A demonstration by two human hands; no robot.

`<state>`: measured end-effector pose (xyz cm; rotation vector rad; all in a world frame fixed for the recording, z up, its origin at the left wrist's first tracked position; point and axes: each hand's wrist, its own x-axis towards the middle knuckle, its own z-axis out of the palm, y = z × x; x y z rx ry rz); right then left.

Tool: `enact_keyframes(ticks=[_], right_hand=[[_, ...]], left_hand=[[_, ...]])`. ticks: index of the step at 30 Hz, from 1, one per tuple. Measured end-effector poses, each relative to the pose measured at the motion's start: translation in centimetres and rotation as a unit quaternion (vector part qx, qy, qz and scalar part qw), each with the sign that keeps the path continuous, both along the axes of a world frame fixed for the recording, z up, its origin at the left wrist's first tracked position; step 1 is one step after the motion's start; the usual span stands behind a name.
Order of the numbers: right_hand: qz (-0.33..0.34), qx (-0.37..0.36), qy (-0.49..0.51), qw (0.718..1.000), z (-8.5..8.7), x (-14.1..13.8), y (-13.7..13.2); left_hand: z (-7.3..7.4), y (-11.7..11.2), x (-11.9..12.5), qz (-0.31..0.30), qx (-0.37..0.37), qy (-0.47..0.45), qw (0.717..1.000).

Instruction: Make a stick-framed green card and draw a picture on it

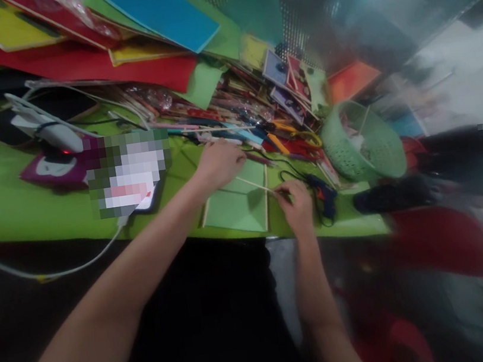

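A pale green card lies at the table's front edge, with thin wooden sticks along its left and right sides. My right hand pinches one end of another thin wooden stick, which slants over the card. Over the card's far edge, my left hand has its fingers curled downward; what they hold, if anything, is hidden. Just right of my right hand lies a dark glue gun with a black cord.
A green plastic basket stands at the right. Yellow-handled scissors and loose sticks lie behind my hands. A phone with a white cable is at the left. Coloured sheets, including a blue one, are piled at the back.
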<state>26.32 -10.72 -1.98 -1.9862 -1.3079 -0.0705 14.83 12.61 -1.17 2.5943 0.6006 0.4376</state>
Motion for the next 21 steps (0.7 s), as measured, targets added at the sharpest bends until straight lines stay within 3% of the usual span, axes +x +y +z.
enact_keyframes(ticks=[6,14,21], right_hand=[[0.005,-0.025,0.02,0.999,0.1,0.1,0.0],[0.012,-0.05,0.04,0.998,-0.4,0.4,-0.1],[0.021,-0.096,-0.011,0.995,-0.4,0.2,0.1]], left_hand=[[-0.9,-0.3,-0.4,-0.009,0.014,0.025,1.0],[0.4,-1.5,0.3,-0.066,0.055,0.031,0.996],[0.3,-0.9,1.5,-0.083,0.067,0.052,0.993]])
